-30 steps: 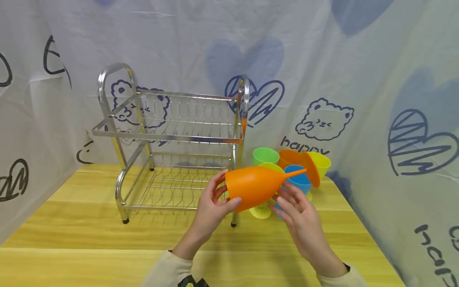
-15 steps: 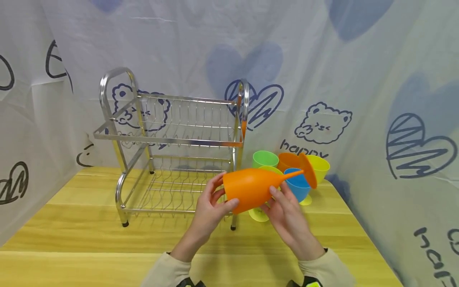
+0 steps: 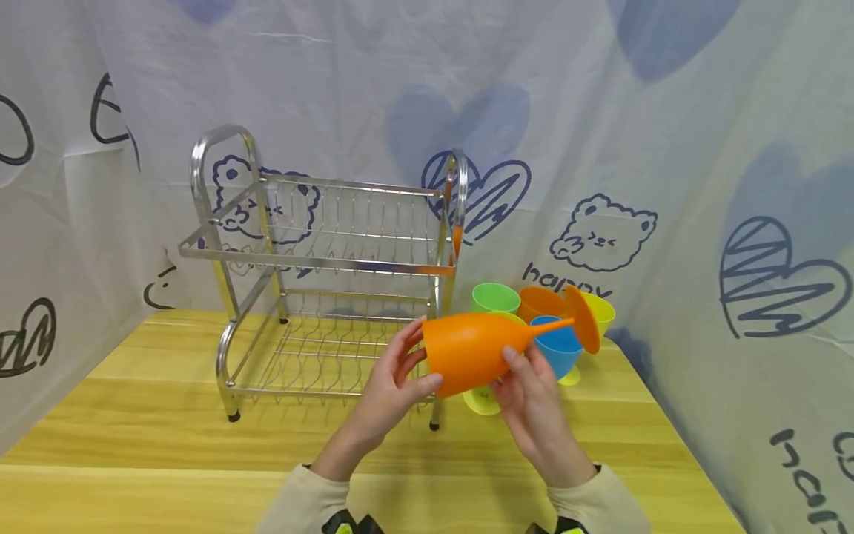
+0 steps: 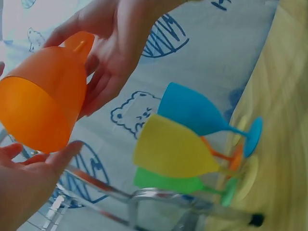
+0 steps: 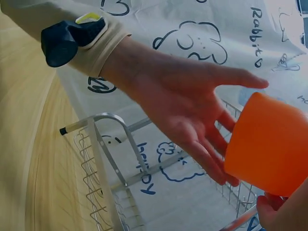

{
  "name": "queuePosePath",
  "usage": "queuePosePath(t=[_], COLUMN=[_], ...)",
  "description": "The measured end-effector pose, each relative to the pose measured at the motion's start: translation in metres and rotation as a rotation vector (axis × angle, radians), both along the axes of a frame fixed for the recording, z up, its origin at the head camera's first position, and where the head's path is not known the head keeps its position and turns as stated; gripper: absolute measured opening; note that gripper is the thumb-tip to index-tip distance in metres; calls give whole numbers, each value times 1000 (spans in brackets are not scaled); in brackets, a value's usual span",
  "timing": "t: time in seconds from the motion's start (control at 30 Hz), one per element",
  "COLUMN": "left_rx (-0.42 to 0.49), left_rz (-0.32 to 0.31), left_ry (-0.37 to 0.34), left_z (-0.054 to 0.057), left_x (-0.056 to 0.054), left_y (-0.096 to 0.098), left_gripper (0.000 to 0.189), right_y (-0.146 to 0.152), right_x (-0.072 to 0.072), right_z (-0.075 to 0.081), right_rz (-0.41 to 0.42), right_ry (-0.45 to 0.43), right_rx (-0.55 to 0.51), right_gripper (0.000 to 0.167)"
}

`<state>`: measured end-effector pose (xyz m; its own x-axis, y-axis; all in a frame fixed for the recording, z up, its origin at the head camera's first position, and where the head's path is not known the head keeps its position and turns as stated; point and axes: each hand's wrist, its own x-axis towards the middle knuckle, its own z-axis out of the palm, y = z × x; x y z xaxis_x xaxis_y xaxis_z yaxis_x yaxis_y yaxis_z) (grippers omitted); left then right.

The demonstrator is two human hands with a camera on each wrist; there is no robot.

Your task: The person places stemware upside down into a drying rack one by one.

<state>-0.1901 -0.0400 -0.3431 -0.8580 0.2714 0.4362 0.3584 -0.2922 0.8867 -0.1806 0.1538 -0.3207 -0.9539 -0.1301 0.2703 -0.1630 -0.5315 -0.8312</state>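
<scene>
An orange plastic goblet (image 3: 470, 352) lies sideways in the air, its mouth to the left and its round foot to the upper right. My left hand (image 3: 400, 382) grips it by the rim end, thumb in front and fingers behind. Around the lower bowl near the stem, my right hand (image 3: 530, 400) holds it with the thumb on the near side; some fingers are hidden behind the bowl. Seen from the left wrist, the goblet's open mouth (image 4: 36, 113) faces the camera. Behind it stand a blue goblet (image 3: 559, 352), a green goblet (image 3: 495, 297) and several others.
A two-tier metal dish rack (image 3: 333, 263) stands on the wooden table (image 3: 200, 475), left of the goblet cluster. A yellow goblet (image 4: 168, 149) stands close to the rack's leg. Patterned cloth (image 3: 360, 81) hangs behind and at both sides.
My right hand has shifted left and forward onto the orange goblet's bowl, its thumb now on the surface. My left hand keeps its grip, and the goblet has barely moved.
</scene>
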Motion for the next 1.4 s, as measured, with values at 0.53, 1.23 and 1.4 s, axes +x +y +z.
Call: queuePosePath(t=[0.53, 1.23, 1.4], left_rx=[-418, -606, -577], left_rz=[514, 756, 674], left_ry=[558, 123, 75], left_z=[63, 105, 102], left_x=[22, -32, -44], left_y=[-95, -215, -228], left_gripper=[73, 113, 106], right_y=[10, 23, 20], right_x=[-6, -16, -18], right_z=[4, 40, 51], right_rz=[-142, -244, -244], right_ry=[149, 326, 437], right_rx=[-16, 8, 69], right_gripper=[31, 37, 43])
